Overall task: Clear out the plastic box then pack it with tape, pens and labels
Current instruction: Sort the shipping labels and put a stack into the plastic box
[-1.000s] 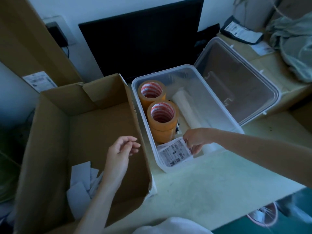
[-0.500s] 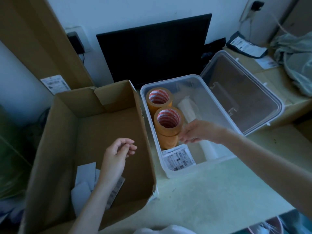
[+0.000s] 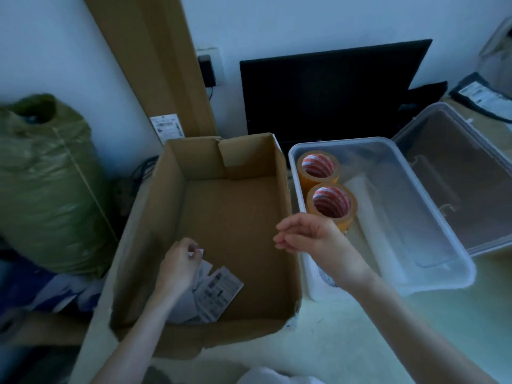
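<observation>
The clear plastic box [image 3: 432,217] stands on the table at right. Two orange tape rolls [image 3: 331,202] stand upright along its left wall, and a white roll [image 3: 365,195] lies beside them. A label sheet in its near left corner is mostly hidden by my right forearm. My right hand [image 3: 307,235] hovers over the box's left rim, fingers loosely extended and holding nothing. My left hand [image 3: 180,263] is down inside the open cardboard box [image 3: 238,212] and pinches a white label paper [image 3: 200,251]. More label sheets [image 3: 219,293] lie under it.
The box's clear lid [image 3: 471,173] leans at the far right. A black monitor [image 3: 329,87] stands behind both boxes. A green sack [image 3: 44,176] sits at left, a tall cardboard panel [image 3: 155,59] leans on the wall, and a black pouch [image 3: 482,97] lies at the back right.
My right hand left the label in the plastic box and moved left to its rim. My left hand dropped into the cardboard box and pinched a paper. The view swung left.
</observation>
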`<state>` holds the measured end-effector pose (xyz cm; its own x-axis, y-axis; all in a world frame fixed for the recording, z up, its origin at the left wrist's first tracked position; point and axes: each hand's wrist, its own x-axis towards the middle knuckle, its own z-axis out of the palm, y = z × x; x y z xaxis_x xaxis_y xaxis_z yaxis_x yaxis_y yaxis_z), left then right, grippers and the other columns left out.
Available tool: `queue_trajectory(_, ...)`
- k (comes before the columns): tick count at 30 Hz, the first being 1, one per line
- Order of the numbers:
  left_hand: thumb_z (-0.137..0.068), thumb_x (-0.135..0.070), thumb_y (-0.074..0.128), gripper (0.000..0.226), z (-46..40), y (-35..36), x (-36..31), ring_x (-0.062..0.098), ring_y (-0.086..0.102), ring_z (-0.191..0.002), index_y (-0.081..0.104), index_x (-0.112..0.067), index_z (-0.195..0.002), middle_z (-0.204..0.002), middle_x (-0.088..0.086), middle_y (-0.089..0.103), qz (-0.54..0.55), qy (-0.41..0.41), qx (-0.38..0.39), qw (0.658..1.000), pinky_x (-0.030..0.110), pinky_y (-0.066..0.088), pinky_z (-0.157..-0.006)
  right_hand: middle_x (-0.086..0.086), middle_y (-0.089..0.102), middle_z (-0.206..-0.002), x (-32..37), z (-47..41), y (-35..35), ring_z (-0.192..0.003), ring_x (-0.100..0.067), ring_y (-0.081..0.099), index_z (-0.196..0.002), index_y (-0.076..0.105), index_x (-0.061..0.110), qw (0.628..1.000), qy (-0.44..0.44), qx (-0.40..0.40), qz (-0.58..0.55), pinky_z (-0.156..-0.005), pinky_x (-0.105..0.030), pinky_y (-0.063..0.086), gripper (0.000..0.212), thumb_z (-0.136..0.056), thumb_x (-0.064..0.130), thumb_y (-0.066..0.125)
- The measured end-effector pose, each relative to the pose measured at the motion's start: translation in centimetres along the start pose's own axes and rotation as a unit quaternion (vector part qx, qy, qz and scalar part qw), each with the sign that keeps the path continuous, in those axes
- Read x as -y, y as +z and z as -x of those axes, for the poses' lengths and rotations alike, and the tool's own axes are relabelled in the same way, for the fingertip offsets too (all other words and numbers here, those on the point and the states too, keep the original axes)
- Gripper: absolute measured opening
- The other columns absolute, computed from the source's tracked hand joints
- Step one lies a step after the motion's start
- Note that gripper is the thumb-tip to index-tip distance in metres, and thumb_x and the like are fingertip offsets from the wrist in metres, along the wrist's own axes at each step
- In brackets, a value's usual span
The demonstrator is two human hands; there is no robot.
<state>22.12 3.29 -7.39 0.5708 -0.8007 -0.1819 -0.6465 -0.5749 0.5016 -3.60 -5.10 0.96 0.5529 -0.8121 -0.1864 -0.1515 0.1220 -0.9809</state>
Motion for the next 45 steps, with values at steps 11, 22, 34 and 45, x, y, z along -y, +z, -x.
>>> queue_trajectory(11, -0.093, -0.040, 0.049, 0.063, -2.6, 2.8, 3.8, 0.033, 0.042, -0.124, 0.023, -0.013, -0.144, -0.142, 0.015, 0.033, -0.221, -0.142, 0.206, 0.943, 0.043, 0.043, -0.098, -0.005, 0.072, -0.087, -2.1, -0.7, 5.3, -0.083, -0.015, 0.070, -0.096, 0.065, 0.011, 0.999, 0.050, 0.010, -0.005, -0.077, -0.024, 0.057, 0.019, -0.091, -0.003, 0.054)
queue_trajectory(22, -0.092, -0.029, 0.053, 0.067, -4.4, 6.6, 4.1, 0.037, 0.053, -0.117, 0.019, -0.001, -0.143, -0.134, 0.024, 0.046, -0.384, -0.087, 0.149, 0.907, 0.043, 0.052, -0.089, -0.008, 0.072, -0.086, -2.6, -0.3, 5.1, -0.082, -0.018, 0.071, -0.096, 0.065, 0.008, 0.998, 0.060, -0.002, -0.028, -0.074, -0.024, 0.057, 0.020, -0.090, -0.006, 0.052)
queue_trajectory(34, -0.095, -0.020, 0.046, 0.014, -3.9, -0.2, 2.1, 0.024, 0.064, -0.083, 0.057, -0.011, -0.096, -0.100, 0.012, 0.065, 0.074, -0.127, -0.011, 0.989, 0.038, 0.054, -0.073, -0.006, 0.072, -0.088, -2.9, -0.7, 5.2, -0.084, -0.017, 0.071, -0.099, 0.064, 0.011, 0.997, 0.072, -0.017, -0.026, -0.078, -0.027, 0.057, 0.019, -0.092, -0.002, 0.052)
queue_trajectory(45, -0.089, -0.037, 0.062, 0.012, 5.8, -3.8, -5.0, 0.006, 0.064, -0.093, 0.069, -0.028, -0.094, -0.088, -0.014, 0.073, 0.323, -0.063, 0.141, 0.934, 0.030, 0.039, -0.081, 0.005, 0.070, -0.107, -2.9, -1.4, 6.9, -0.100, -0.011, 0.067, -0.113, 0.059, 0.021, 0.994, 0.088, -0.007, -0.061, -0.090, -0.034, 0.055, 0.023, -0.091, 0.016, 0.060)
